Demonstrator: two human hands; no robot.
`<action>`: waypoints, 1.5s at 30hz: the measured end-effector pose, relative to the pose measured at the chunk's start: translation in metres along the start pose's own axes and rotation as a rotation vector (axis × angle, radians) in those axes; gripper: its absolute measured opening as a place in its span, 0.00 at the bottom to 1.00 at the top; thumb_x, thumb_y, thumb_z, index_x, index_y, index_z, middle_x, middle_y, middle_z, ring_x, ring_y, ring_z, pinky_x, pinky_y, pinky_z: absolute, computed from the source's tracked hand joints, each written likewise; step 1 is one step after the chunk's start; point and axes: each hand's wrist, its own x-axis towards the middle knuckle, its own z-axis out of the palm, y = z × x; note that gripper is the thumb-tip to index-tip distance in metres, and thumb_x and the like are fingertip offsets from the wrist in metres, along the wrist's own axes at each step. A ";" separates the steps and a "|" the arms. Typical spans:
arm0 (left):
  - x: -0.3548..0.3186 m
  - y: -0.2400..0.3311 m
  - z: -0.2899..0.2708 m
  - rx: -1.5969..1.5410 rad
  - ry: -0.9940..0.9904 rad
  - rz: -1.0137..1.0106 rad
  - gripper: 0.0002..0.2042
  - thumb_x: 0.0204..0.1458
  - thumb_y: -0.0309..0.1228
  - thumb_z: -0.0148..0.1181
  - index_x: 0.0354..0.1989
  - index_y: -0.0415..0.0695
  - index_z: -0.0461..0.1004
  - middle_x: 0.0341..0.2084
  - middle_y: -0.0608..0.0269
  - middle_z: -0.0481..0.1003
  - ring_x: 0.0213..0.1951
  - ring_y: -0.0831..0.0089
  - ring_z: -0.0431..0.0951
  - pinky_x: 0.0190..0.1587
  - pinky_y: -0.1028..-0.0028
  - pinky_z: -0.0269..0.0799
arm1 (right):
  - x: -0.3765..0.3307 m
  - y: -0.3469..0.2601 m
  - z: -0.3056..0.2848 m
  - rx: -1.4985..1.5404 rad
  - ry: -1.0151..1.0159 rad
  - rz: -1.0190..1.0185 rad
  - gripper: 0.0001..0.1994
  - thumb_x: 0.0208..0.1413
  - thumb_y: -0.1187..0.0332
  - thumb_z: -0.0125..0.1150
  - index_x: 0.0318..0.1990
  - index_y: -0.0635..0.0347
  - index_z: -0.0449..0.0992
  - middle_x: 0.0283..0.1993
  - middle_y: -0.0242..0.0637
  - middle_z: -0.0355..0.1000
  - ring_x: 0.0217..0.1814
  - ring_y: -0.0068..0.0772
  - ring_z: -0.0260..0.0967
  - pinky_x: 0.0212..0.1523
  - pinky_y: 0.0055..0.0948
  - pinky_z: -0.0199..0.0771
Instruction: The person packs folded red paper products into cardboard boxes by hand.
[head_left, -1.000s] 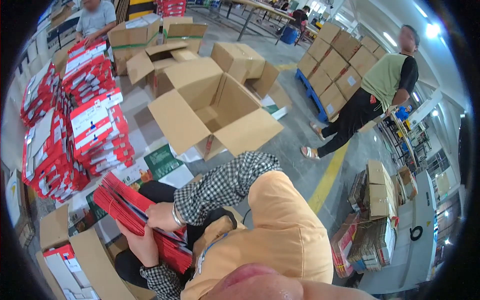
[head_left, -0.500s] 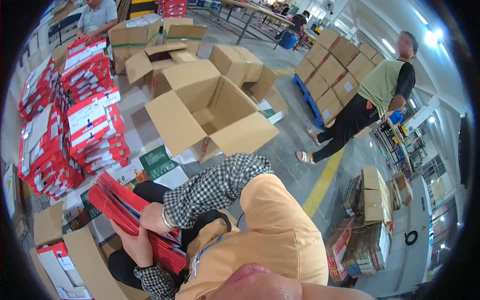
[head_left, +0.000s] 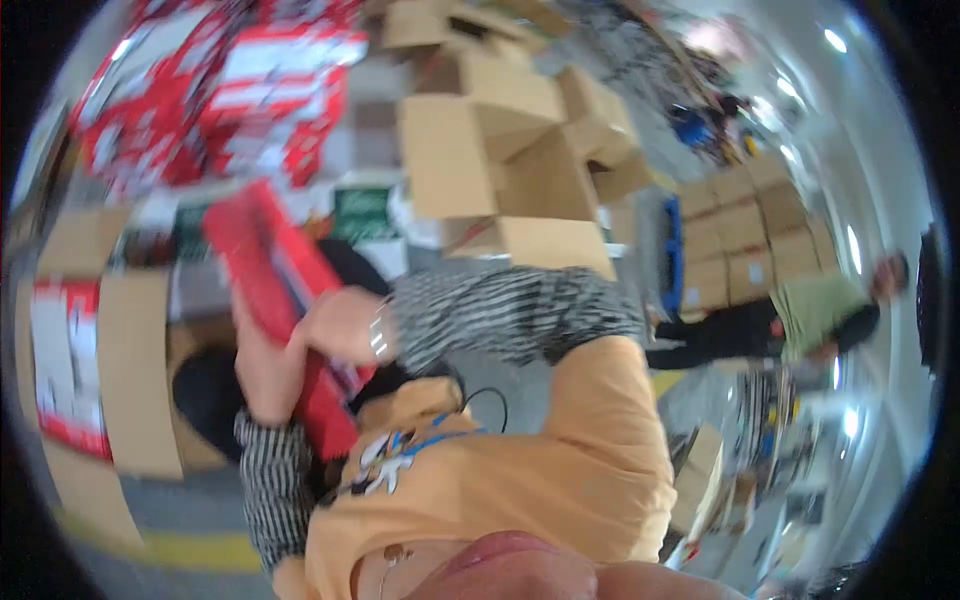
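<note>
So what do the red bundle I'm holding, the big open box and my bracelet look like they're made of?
Red bundle: perhaps paper or thin card, from its flat, straight-edged parts; blur hides the finish.
Open box: cardboard, matte, judging by the plain brown flaps with straight folds.
Bracelet: probably polished metal, being silvery with bright glints.

"How's the light?"
"Bright overall; ceiling lamps [head_left: 836,40] glare white along the right, while the open carton [head_left: 448,160] is darker inside than on its flaps."
"And the sharpness?"
"Poor. Blur, probably from motion, smears the red-and-white stacks [head_left: 265,95], the red bundle [head_left: 240,250] and the black-and-white sleeve [head_left: 510,310]."
"Edges?"
"The fisheye bends the ceiling [head_left: 885,170] along the right side and leaves the corners black."
</note>
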 end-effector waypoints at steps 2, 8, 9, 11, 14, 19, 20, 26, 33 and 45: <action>-0.001 0.007 -0.002 0.003 0.005 -0.009 0.46 0.44 0.41 0.67 0.69 0.38 0.46 0.56 0.35 0.65 0.54 0.44 0.70 0.53 0.60 0.69 | -0.009 -0.001 -0.005 0.017 0.022 0.021 0.18 0.40 0.75 0.56 0.44 0.56 0.76 0.37 0.47 0.75 0.43 0.50 0.74 0.42 0.44 0.77; 0.000 0.014 0.001 0.010 0.006 -0.096 0.44 0.43 0.39 0.63 0.68 0.38 0.48 0.44 0.37 0.72 0.43 0.44 0.75 0.45 0.55 0.73 | -0.017 0.024 -0.009 0.399 0.195 0.079 0.03 0.53 0.77 0.55 0.34 0.65 0.69 0.31 0.49 0.68 0.36 0.50 0.69 0.38 0.40 0.69; -0.001 0.013 0.000 0.012 0.016 -0.129 0.44 0.43 0.39 0.63 0.68 0.38 0.48 0.44 0.37 0.72 0.43 0.44 0.75 0.45 0.55 0.73 | -0.017 0.026 -0.010 0.468 0.267 0.120 0.03 0.55 0.76 0.55 0.34 0.65 0.69 0.31 0.47 0.68 0.36 0.49 0.68 0.38 0.38 0.69; -0.002 0.011 0.001 0.021 0.011 -0.108 0.43 0.43 0.39 0.61 0.68 0.39 0.47 0.42 0.38 0.72 0.40 0.44 0.76 0.44 0.56 0.74 | -0.017 0.027 -0.018 0.498 0.210 0.115 0.02 0.55 0.77 0.55 0.36 0.64 0.72 0.31 0.46 0.68 0.35 0.46 0.69 0.38 0.35 0.69; -0.003 0.007 0.003 0.021 0.021 -0.097 0.44 0.43 0.39 0.61 0.69 0.39 0.47 0.40 0.38 0.72 0.38 0.44 0.77 0.42 0.56 0.74 | -0.021 0.023 -0.019 0.432 0.197 0.014 0.04 0.53 0.77 0.58 0.36 0.64 0.75 0.31 0.43 0.69 0.35 0.42 0.69 0.37 0.33 0.69; -0.004 0.007 0.001 0.011 0.009 -0.103 0.44 0.43 0.38 0.61 0.69 0.39 0.47 0.40 0.39 0.73 0.37 0.44 0.77 0.42 0.56 0.75 | -0.018 0.015 -0.016 0.322 0.208 0.055 0.08 0.52 0.75 0.61 0.40 0.64 0.74 0.34 0.43 0.70 0.36 0.40 0.70 0.39 0.33 0.70; -0.004 0.005 0.001 0.015 0.011 -0.099 0.44 0.43 0.38 0.61 0.69 0.39 0.47 0.40 0.39 0.73 0.37 0.44 0.77 0.42 0.56 0.75 | -0.015 0.017 -0.016 0.300 0.216 0.166 0.11 0.52 0.74 0.62 0.43 0.64 0.74 0.36 0.43 0.71 0.37 0.40 0.71 0.40 0.33 0.70; -0.003 0.001 -0.007 -0.058 -0.008 -0.078 0.44 0.44 0.37 0.62 0.68 0.37 0.45 0.46 0.37 0.72 0.43 0.44 0.77 0.47 0.58 0.74 | 0.034 0.055 0.015 0.360 0.543 0.185 0.28 0.54 0.63 0.63 0.58 0.67 0.63 0.55 0.62 0.63 0.60 0.61 0.59 0.60 0.42 0.61; -0.006 -0.023 -0.011 -0.291 -0.043 -0.100 0.49 0.43 0.37 0.69 0.69 0.37 0.42 0.54 0.41 0.69 0.52 0.54 0.75 0.54 0.66 0.71 | 0.022 0.046 0.045 0.395 0.503 0.226 0.27 0.60 0.63 0.52 0.66 0.58 0.59 0.70 0.65 0.45 0.73 0.64 0.42 0.70 0.45 0.48; -0.003 -0.019 -0.009 -0.349 -0.065 -0.131 0.52 0.40 0.35 0.73 0.69 0.35 0.41 0.60 0.41 0.62 0.59 0.57 0.68 0.60 0.66 0.66 | 0.018 0.045 0.047 0.490 0.583 0.101 0.17 0.55 0.77 0.49 0.52 0.57 0.75 0.66 0.53 0.59 0.72 0.57 0.48 0.69 0.43 0.52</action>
